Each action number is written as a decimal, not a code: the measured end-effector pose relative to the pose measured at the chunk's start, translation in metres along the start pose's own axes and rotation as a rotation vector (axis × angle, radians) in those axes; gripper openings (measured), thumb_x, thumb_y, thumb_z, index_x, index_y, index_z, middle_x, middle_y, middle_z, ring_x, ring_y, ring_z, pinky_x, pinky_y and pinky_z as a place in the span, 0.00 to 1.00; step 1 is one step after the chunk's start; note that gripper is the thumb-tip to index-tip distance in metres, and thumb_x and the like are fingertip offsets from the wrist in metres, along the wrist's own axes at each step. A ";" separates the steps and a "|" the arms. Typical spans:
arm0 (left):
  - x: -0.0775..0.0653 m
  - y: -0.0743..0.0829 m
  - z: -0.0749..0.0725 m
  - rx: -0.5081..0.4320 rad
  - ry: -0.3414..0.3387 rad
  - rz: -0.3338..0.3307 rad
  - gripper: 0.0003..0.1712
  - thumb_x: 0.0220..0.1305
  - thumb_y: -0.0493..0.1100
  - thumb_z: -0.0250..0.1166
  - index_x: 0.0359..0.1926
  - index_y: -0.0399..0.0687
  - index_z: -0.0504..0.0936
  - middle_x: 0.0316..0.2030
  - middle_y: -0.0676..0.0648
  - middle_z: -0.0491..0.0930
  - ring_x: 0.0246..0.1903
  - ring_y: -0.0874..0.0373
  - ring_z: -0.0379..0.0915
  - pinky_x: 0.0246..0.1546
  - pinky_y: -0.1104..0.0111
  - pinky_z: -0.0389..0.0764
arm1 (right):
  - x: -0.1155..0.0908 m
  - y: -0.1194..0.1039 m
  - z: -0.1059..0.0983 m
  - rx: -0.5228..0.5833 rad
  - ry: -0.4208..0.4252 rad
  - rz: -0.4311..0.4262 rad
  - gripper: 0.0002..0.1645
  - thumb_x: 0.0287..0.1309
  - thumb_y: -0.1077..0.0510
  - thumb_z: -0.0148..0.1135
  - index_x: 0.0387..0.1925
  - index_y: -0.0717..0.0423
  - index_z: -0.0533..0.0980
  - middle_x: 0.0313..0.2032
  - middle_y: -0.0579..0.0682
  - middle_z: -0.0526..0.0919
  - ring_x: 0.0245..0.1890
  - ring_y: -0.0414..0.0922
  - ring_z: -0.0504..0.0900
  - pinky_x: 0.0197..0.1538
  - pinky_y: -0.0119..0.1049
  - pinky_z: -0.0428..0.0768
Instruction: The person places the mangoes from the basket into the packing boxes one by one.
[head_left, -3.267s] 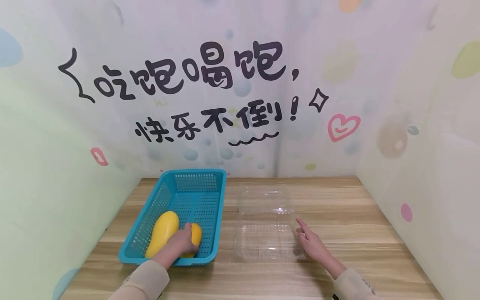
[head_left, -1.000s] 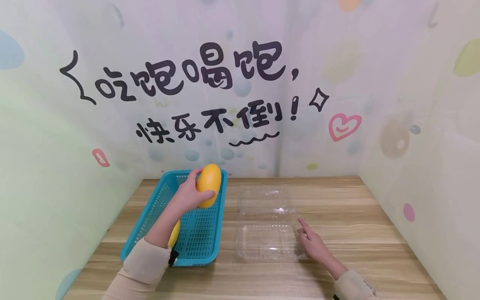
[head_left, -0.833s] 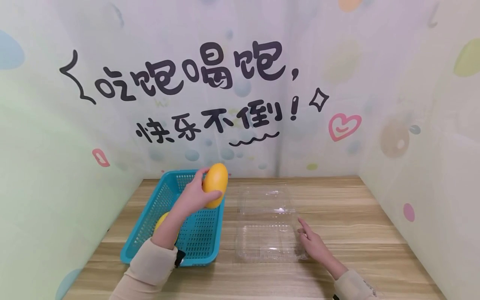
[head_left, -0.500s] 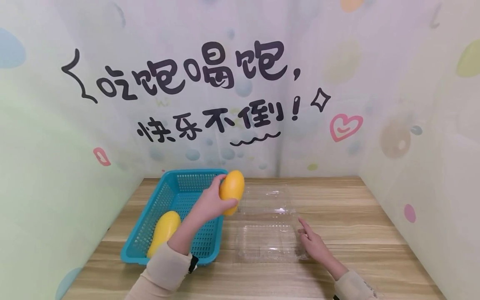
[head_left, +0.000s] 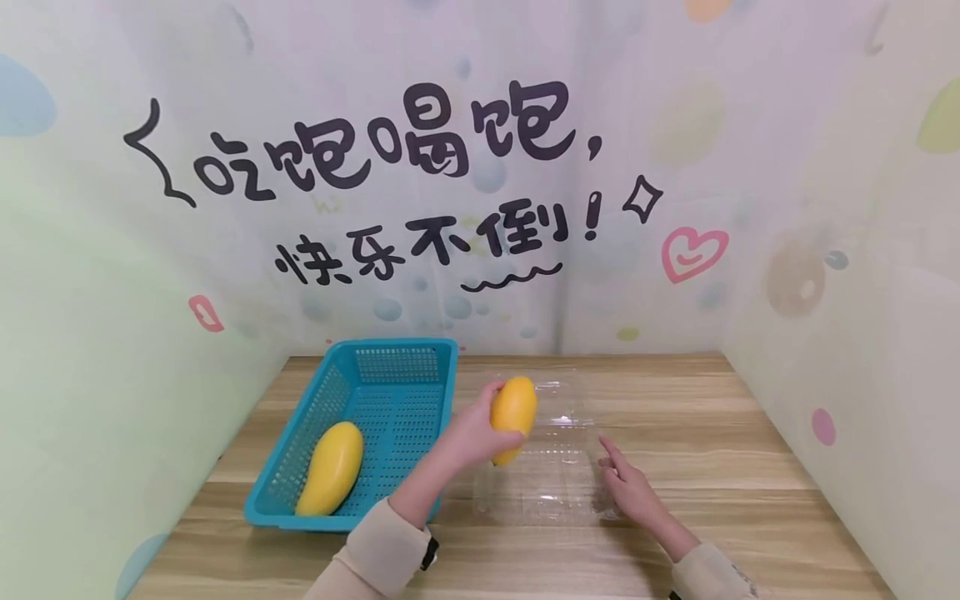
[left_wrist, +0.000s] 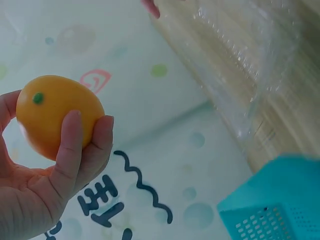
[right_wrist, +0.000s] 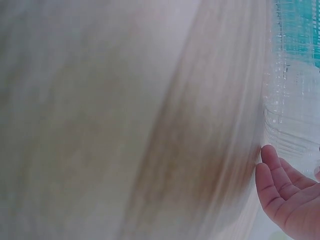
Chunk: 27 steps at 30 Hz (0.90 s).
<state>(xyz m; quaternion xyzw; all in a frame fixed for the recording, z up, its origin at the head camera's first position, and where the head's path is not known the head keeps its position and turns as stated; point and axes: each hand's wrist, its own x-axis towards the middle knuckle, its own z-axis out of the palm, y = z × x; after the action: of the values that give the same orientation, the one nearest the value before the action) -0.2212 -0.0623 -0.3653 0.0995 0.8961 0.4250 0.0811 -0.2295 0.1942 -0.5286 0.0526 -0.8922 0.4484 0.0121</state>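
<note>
A smooth orange-yellow mango [head_left: 516, 408] is in my left hand [head_left: 471, 432], raised over the left side of a clear plastic clamshell box [head_left: 558, 487]. The left wrist view shows the green stem spot of this mango [left_wrist: 70, 95], with thumb and fingers curled round the fruit. The box lies opened out flat on the table. My right hand [head_left: 632, 492] is at its right edge, index finger extended; in the right wrist view, its fingertips [right_wrist: 268, 151] appear to touch the box [right_wrist: 292, 115]. A longer yellow mango [head_left: 332, 467] lies in the blue basket [head_left: 448, 400].
The basket stands left of the box on a wood-grain table [head_left: 675, 408]. A printed wall sheet [head_left: 337, 308] with black lettering rises behind the table's far edge, and pale walls close in both sides.
My left hand lifted the orange-yellow mango out of the basket, then carried it right and lower, over the box. My right hand has stayed at the box's edge.
</note>
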 end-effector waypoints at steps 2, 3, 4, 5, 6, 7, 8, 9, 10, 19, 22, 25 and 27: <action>0.000 -0.002 0.007 0.003 -0.008 -0.005 0.45 0.47 0.46 0.66 0.66 0.49 0.56 0.40 0.42 0.75 0.31 0.52 0.72 0.26 0.63 0.74 | 0.000 0.000 0.000 0.003 -0.003 -0.001 0.30 0.62 0.64 0.43 0.66 0.61 0.55 0.49 0.65 0.76 0.40 0.51 0.75 0.44 0.46 0.72; 0.000 -0.004 0.011 0.002 -0.012 -0.008 0.45 0.46 0.45 0.66 0.66 0.49 0.56 0.40 0.42 0.75 0.31 0.52 0.72 0.26 0.63 0.74 | 0.000 0.000 0.000 0.003 -0.002 -0.001 0.30 0.62 0.64 0.43 0.66 0.61 0.55 0.49 0.65 0.76 0.40 0.51 0.75 0.45 0.46 0.72; 0.000 -0.005 0.014 -0.001 -0.017 -0.011 0.46 0.45 0.45 0.67 0.66 0.48 0.56 0.40 0.43 0.75 0.31 0.52 0.71 0.26 0.62 0.74 | 0.000 0.000 0.000 0.005 -0.001 0.000 0.30 0.62 0.64 0.43 0.66 0.61 0.55 0.49 0.65 0.76 0.41 0.51 0.75 0.45 0.46 0.72; 0.000 -0.007 0.018 -0.004 -0.021 -0.018 0.46 0.45 0.45 0.67 0.66 0.49 0.56 0.40 0.43 0.75 0.31 0.52 0.71 0.26 0.62 0.74 | 0.000 0.000 0.000 0.007 -0.001 0.000 0.30 0.62 0.64 0.43 0.66 0.61 0.55 0.49 0.65 0.76 0.41 0.51 0.75 0.45 0.46 0.72; -0.001 -0.009 0.022 -0.009 -0.025 -0.020 0.46 0.44 0.44 0.67 0.66 0.48 0.57 0.40 0.43 0.75 0.31 0.52 0.71 0.26 0.62 0.74 | 0.000 0.000 0.000 0.006 0.000 0.002 0.30 0.62 0.64 0.43 0.66 0.61 0.55 0.49 0.65 0.76 0.40 0.51 0.75 0.45 0.46 0.72; -0.001 -0.011 0.025 -0.009 -0.026 -0.023 0.46 0.44 0.44 0.67 0.66 0.48 0.57 0.39 0.43 0.75 0.30 0.52 0.71 0.26 0.62 0.74 | 0.000 0.000 0.000 0.006 0.000 0.004 0.30 0.63 0.64 0.43 0.66 0.61 0.55 0.49 0.64 0.76 0.40 0.50 0.75 0.45 0.46 0.72; -0.001 -0.014 0.029 -0.009 -0.023 -0.024 0.46 0.43 0.44 0.67 0.65 0.47 0.57 0.39 0.43 0.75 0.31 0.53 0.71 0.26 0.62 0.74 | 0.000 0.000 0.000 0.008 0.001 0.005 0.30 0.63 0.63 0.43 0.66 0.61 0.55 0.49 0.64 0.76 0.40 0.50 0.75 0.45 0.46 0.72; -0.002 -0.016 0.032 -0.010 -0.019 -0.024 0.46 0.43 0.43 0.67 0.65 0.47 0.58 0.39 0.43 0.74 0.31 0.53 0.70 0.26 0.62 0.73 | 0.000 0.001 0.000 0.009 0.001 0.007 0.30 0.63 0.63 0.43 0.66 0.61 0.55 0.49 0.64 0.76 0.39 0.50 0.75 0.45 0.46 0.72; -0.002 -0.018 0.035 -0.009 -0.015 -0.022 0.46 0.43 0.43 0.67 0.65 0.47 0.58 0.39 0.44 0.74 0.31 0.53 0.70 0.26 0.62 0.73 | 0.000 0.001 0.000 0.009 0.000 0.009 0.30 0.63 0.63 0.43 0.66 0.61 0.55 0.49 0.64 0.77 0.39 0.49 0.75 0.45 0.46 0.72; -0.004 -0.035 0.053 0.037 0.016 -0.010 0.45 0.42 0.41 0.68 0.63 0.44 0.60 0.35 0.46 0.74 0.27 0.55 0.69 0.23 0.65 0.72 | 0.000 0.001 0.001 0.011 0.003 0.007 0.30 0.62 0.63 0.43 0.66 0.61 0.55 0.48 0.64 0.77 0.38 0.49 0.75 0.44 0.45 0.72; -0.004 -0.039 0.056 0.071 0.022 -0.009 0.45 0.41 0.42 0.67 0.63 0.44 0.60 0.33 0.46 0.74 0.26 0.56 0.68 0.23 0.65 0.70 | 0.000 0.001 0.001 0.013 0.008 0.004 0.30 0.62 0.63 0.43 0.66 0.61 0.56 0.48 0.64 0.77 0.36 0.47 0.74 0.43 0.44 0.72; -0.005 -0.042 0.061 0.079 0.018 -0.006 0.45 0.40 0.42 0.67 0.63 0.44 0.60 0.31 0.47 0.73 0.25 0.56 0.67 0.22 0.65 0.69 | 0.000 0.002 0.001 0.018 0.008 0.003 0.30 0.62 0.63 0.43 0.66 0.61 0.56 0.47 0.64 0.77 0.34 0.46 0.74 0.41 0.42 0.72; -0.006 -0.045 0.064 0.085 0.015 -0.004 0.45 0.40 0.41 0.67 0.63 0.44 0.61 0.29 0.48 0.72 0.24 0.56 0.67 0.21 0.66 0.69 | 0.000 0.002 0.001 0.022 0.009 0.007 0.30 0.62 0.63 0.43 0.66 0.61 0.56 0.47 0.63 0.77 0.33 0.45 0.74 0.41 0.41 0.72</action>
<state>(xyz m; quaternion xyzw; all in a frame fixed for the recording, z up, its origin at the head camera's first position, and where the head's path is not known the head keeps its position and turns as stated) -0.2057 -0.0439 -0.4403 0.0978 0.9142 0.3869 0.0708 -0.2297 0.1951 -0.5306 0.0477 -0.8873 0.4586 0.0140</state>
